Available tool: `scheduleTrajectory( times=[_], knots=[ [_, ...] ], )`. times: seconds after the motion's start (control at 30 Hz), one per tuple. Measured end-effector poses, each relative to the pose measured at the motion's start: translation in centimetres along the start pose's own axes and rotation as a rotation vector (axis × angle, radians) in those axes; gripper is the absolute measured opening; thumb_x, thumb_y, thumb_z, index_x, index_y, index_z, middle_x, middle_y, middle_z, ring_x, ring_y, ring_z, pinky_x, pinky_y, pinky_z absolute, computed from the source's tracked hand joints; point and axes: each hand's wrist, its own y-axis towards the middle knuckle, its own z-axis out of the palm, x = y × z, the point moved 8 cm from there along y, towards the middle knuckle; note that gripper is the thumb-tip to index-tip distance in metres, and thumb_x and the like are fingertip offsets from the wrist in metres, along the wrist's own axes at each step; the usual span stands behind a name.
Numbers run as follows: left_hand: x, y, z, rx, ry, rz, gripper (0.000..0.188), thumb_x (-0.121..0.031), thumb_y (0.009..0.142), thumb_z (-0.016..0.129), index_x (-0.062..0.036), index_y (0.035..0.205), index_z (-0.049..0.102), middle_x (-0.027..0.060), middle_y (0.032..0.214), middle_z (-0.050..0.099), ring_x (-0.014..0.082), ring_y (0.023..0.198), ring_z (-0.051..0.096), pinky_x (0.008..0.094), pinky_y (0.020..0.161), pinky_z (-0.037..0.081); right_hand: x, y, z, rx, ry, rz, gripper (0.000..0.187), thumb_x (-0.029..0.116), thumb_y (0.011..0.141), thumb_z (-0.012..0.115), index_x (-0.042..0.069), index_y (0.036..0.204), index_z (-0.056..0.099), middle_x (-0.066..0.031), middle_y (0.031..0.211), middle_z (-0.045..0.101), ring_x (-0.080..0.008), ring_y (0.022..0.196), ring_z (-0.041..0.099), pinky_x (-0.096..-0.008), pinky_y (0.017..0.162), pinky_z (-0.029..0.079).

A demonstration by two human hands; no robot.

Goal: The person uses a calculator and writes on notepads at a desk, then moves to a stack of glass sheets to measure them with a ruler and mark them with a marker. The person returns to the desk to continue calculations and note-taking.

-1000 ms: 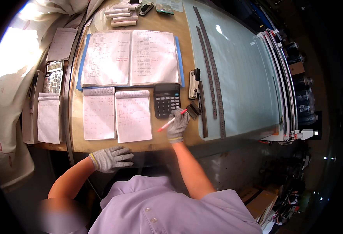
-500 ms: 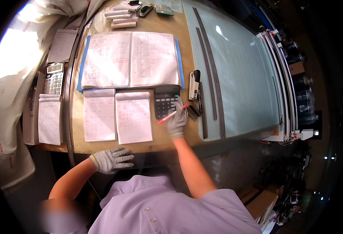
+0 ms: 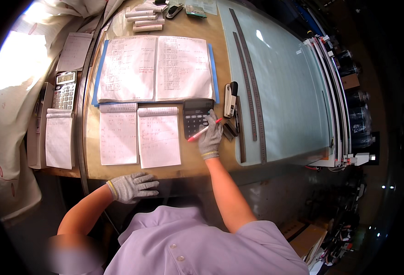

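Note:
In a grey knit glove, my right hand holds a white pen with red ends slantwise. Its fingertips rest over the right side of a black calculator; whether a key is pressed I cannot tell. My left hand, gloved the same way, lies at the table's near edge with its fingers spread and nothing in it. Two handwritten notepads lie side by side left of the calculator. Behind them is an open binder of printed sheets with blue covers.
A black-and-white stapler lies right of the calculator, with long dark rulers beyond it on a pale glass-like surface. At the left edge sit a silver calculator and another notepad. Several paper bundles lie at the back.
My right hand has shifted slightly up and over the black calculator with the pen still in it. My left hand stays by the table edge. The whole view has moved a little.

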Motion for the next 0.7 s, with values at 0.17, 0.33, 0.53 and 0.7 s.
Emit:
scheduleTrajectory(
  times=[0.17,0.33,0.53,0.7],
  knots=[
    [0.0,0.0,-0.1,-0.004,0.004,0.001,0.089,-0.039,0.075,0.074,-0.0275,0.156,0.039,0.0091,0.164,0.032,0.0375,0.149,0.033,0.0554,0.121,0.03,-0.3,-0.1,0.2,0.011,-0.009,0.012,0.044,0.006,0.087,0.064,0.009,0.129,0.053,-0.0213,0.148,0.052,-0.0431,0.131,0.052,-0.052,0.109,0.036],
    [0.0,0.0,-0.1,-0.005,0.004,0.001,0.089,-0.039,0.075,0.075,-0.0275,0.155,0.04,0.0089,0.164,0.033,0.0371,0.149,0.034,0.0551,0.121,0.029,-0.5,-0.1,0.2,0.002,-0.004,0.034,0.042,0.008,0.084,0.067,0.01,0.125,0.056,-0.0194,0.145,0.055,-0.0436,0.129,0.052,-0.0543,0.109,0.036],
    [0.0,-0.2,-0.2,-0.027,-0.009,-0.005,0.088,-0.039,0.074,0.074,-0.0271,0.155,0.04,0.0092,0.164,0.033,0.0373,0.149,0.033,0.0552,0.121,0.029,2.7,-1.9,-0.8,0.032,0.079,-0.15,0.043,0.008,0.076,0.073,0.01,0.114,0.055,-0.0183,0.138,0.059,-0.0445,0.126,0.053,-0.0554,0.106,0.039],
    [0.0,0.0,-0.3,-0.008,-0.015,0.006,0.088,-0.038,0.074,0.074,-0.0259,0.155,0.04,0.0098,0.164,0.033,0.0373,0.149,0.034,0.0552,0.121,0.03,4.9,-3.6,-0.8,0.177,0.112,-0.212,0.042,0.007,0.075,0.075,0.01,0.111,0.054,-0.0163,0.133,0.062,-0.0444,0.128,0.052,-0.0562,0.109,0.04]
  ],
)
